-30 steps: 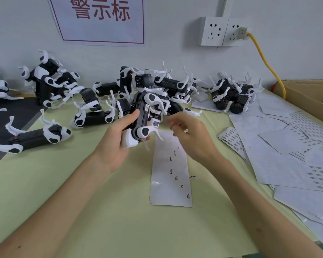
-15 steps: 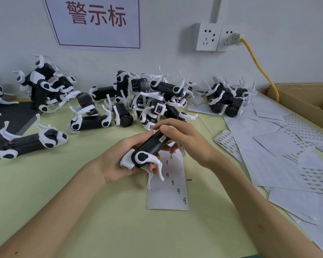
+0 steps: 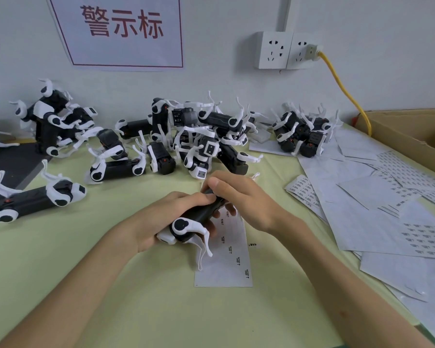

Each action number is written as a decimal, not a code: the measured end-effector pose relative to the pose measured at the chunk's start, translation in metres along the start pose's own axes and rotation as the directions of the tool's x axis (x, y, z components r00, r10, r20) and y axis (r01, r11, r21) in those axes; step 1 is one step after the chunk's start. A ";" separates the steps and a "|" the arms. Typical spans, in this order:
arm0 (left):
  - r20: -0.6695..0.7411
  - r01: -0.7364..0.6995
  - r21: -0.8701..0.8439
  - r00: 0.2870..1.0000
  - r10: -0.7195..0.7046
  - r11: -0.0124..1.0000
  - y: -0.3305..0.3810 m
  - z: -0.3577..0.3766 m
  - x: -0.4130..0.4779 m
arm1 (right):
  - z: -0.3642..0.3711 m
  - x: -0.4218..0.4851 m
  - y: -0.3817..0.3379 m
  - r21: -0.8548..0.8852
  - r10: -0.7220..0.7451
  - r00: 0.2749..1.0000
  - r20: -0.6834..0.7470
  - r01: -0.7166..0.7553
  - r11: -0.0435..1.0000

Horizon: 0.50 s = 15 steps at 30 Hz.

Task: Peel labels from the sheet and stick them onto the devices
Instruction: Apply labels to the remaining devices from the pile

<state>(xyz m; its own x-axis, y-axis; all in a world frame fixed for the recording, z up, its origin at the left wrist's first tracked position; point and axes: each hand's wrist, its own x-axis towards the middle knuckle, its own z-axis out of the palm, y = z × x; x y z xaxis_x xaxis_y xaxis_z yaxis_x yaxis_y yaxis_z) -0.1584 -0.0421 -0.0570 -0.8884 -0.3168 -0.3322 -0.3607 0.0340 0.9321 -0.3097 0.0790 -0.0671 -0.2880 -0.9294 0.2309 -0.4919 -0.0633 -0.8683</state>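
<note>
You tipped the device [image 3: 201,212] down from the upright pose it had a second ago, so that it came to lie nearly flat across your left hand [image 3: 158,222], low over the top of the label sheet [image 3: 226,267]. Your right hand [image 3: 244,199], which had hovered just beside it with fingertips together, closed on its far end: the thumb [image 3: 215,183] settled on top and the fingers curled beneath. Both hands came down clear of the heap of devices [image 3: 201,136] behind.

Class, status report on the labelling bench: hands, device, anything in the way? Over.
Left hand grips device. Right hand pinches its far end. Sheet flat beneath. Pile behind, loose sheets right, neither in the way.
</note>
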 end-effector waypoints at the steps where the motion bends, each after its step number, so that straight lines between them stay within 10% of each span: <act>1: 0.011 0.003 0.009 1.000 -0.003 1.000 0.001 0.000 0.000 | 0.001 0.000 0.000 -0.018 -0.008 1.000 0.003 0.008 1.000; 15: 0.052 -0.015 0.041 0.999 0.013 0.999 -0.004 -0.009 0.002 | -0.017 0.001 -0.001 0.046 0.099 0.988 0.122 -0.105 0.993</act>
<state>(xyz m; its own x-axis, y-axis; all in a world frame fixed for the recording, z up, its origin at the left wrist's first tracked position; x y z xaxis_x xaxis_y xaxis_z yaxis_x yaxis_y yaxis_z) -0.1561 -0.0511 -0.0599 -0.9066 -0.2666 -0.3271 -0.3586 0.0780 0.9302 -0.3235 0.0839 -0.0589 -0.2327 -0.9685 0.0888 -0.4205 0.0179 -0.9071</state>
